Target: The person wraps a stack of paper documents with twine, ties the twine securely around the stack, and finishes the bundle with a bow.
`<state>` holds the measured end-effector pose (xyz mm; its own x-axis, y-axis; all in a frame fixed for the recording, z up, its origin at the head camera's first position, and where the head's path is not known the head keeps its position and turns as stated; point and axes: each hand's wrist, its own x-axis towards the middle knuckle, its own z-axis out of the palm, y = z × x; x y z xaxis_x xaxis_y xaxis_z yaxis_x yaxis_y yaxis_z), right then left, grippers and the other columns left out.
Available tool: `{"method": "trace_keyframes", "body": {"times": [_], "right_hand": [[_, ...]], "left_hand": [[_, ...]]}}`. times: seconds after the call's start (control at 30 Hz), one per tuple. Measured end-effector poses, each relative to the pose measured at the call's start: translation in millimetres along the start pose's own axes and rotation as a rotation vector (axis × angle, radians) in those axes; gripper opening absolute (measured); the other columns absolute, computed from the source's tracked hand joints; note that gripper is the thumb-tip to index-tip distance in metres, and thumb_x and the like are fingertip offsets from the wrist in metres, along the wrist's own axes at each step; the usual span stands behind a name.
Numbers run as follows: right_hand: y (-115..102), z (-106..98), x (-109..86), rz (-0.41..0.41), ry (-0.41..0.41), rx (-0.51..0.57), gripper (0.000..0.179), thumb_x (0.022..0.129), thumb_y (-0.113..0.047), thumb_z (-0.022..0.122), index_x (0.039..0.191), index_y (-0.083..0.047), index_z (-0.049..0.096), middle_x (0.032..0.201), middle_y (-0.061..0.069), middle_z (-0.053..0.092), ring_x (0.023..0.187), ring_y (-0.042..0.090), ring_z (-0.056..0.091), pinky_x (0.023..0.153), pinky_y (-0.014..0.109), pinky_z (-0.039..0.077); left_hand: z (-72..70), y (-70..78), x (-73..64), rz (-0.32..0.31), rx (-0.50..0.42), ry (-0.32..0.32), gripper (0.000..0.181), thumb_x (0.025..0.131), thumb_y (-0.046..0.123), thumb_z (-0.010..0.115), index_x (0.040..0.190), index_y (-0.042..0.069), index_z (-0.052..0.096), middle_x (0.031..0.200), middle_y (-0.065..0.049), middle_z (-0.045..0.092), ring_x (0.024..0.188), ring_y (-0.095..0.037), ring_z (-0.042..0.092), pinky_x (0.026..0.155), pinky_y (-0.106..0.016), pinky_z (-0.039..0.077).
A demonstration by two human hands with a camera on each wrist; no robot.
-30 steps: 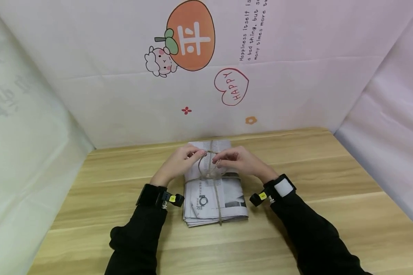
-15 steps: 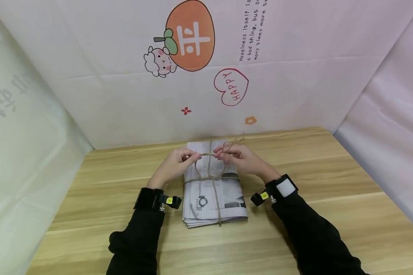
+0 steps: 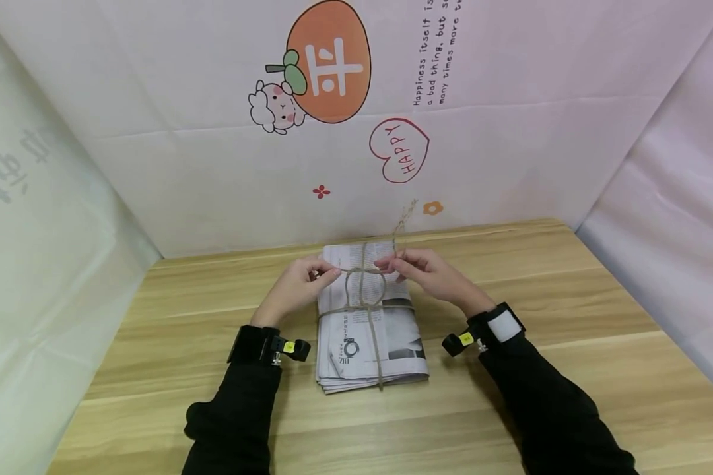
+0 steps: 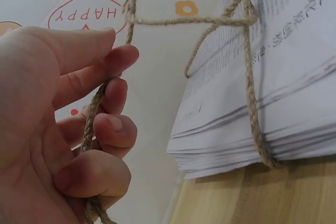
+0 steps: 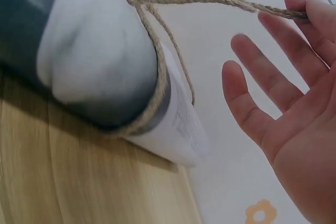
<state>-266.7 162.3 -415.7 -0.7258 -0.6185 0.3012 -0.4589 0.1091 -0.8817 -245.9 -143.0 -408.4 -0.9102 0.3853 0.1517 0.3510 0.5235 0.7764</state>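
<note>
A stack of folded newspapers (image 3: 347, 363) lies on the table, bound crosswise with brown jute twine (image 3: 374, 340). Above the binding, the twine forms a round loop with a crossing at its top, between the hands. My left hand (image 3: 297, 284) pinches one strand at the left; in the left wrist view its other fingers curl round the trailing length. My right hand (image 3: 434, 274) pinches the other strand (image 5: 239, 2) between thumb and forefinger, its remaining fingers spread out. A frayed loose end (image 3: 401, 221) rises from behind the right hand.
The wooden table (image 3: 541, 382) reaches back to a white printed cloth (image 3: 214, 185). White cloth also hangs at both sides. Each wrist wears a black strap with a small camera (image 3: 297, 349).
The hands have drawn the twine outward, the right hand shifting slightly right. A loop with a crossing at its top now shows between them, and the loose end has swung upward.
</note>
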Motion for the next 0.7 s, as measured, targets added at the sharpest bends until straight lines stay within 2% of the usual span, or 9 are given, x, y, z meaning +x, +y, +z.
{"method": "trace_keyframes", "body": {"times": [0.07, 0.17, 0.3, 0.37, 0.53, 0.7], "right_hand": [[1, -3, -3.6, -0.001, -0.007, 0.004, 0.022, 0.109, -0.013, 0.047, 0.109, -0.003, 0.067, 0.124, 0.010, 0.070, 0.112, 0.025, 0.065, 0.087, 0.043, 0.055], [1, -7, -9.4, 0.002, -0.020, 0.013, 0.022, 0.110, -0.012, 0.046, 0.108, -0.003, 0.066, 0.118, 0.009, 0.072, 0.110, 0.025, 0.066, 0.087, 0.044, 0.055], [2, -13, -16.4, 0.013, -0.036, 0.030, 0.023, 0.110, -0.012, 0.044, 0.107, 0.000, 0.064, 0.106, 0.013, 0.073, 0.100, 0.027, 0.069, 0.086, 0.046, 0.056], [2, -16, -19.4, 0.022, -0.041, 0.037, 0.024, 0.110, -0.012, 0.044, 0.105, 0.003, 0.062, 0.097, 0.014, 0.072, 0.091, 0.028, 0.070, 0.084, 0.044, 0.056], [4, -24, -24.7, 0.051, -0.038, 0.017, 0.023, 0.110, -0.011, 0.043, 0.105, 0.004, 0.060, 0.079, 0.016, 0.064, 0.073, 0.028, 0.063, 0.072, 0.035, 0.054], [6, -30, -28.6, 0.102, -0.033, -0.026, 0.022, 0.110, -0.014, 0.045, 0.105, 0.000, 0.061, 0.072, 0.014, 0.061, 0.067, 0.037, 0.057, 0.060, 0.035, 0.051]], "left_hand": [[-0.9, -2.0, -1.2, -0.011, 0.004, -0.005, 0.030, 0.103, 0.033, 0.062, 0.110, 0.008, 0.076, 0.099, -0.008, 0.069, 0.081, -0.021, 0.057, 0.071, -0.036, 0.048], [-1.9, -5.4, -3.0, -0.048, 0.004, 0.001, 0.037, 0.101, 0.039, 0.063, 0.099, 0.005, 0.074, 0.087, -0.009, 0.066, 0.073, -0.020, 0.053, 0.068, -0.036, 0.045], [-4.1, -8.1, -7.2, -0.116, 0.021, 0.022, 0.050, 0.094, 0.050, 0.070, 0.073, 0.007, 0.056, 0.065, -0.002, 0.046, 0.059, -0.016, 0.041, 0.060, -0.032, 0.036], [-6.0, -9.8, -9.8, -0.141, 0.036, 0.031, 0.052, 0.091, 0.048, 0.075, 0.068, 0.011, 0.047, 0.061, 0.002, 0.039, 0.057, -0.015, 0.037, 0.058, -0.030, 0.032], [-12.2, -17.8, -16.0, -0.159, 0.070, 0.055, 0.051, 0.091, 0.033, 0.078, 0.067, 0.014, 0.037, 0.062, 0.002, 0.030, 0.056, -0.014, 0.032, 0.058, -0.030, 0.028], [-18.1, -25.6, -22.5, -0.141, 0.082, 0.077, 0.050, 0.092, 0.023, 0.077, 0.067, 0.013, 0.036, 0.061, 0.002, 0.028, 0.056, -0.014, 0.032, 0.057, -0.030, 0.029]]}}
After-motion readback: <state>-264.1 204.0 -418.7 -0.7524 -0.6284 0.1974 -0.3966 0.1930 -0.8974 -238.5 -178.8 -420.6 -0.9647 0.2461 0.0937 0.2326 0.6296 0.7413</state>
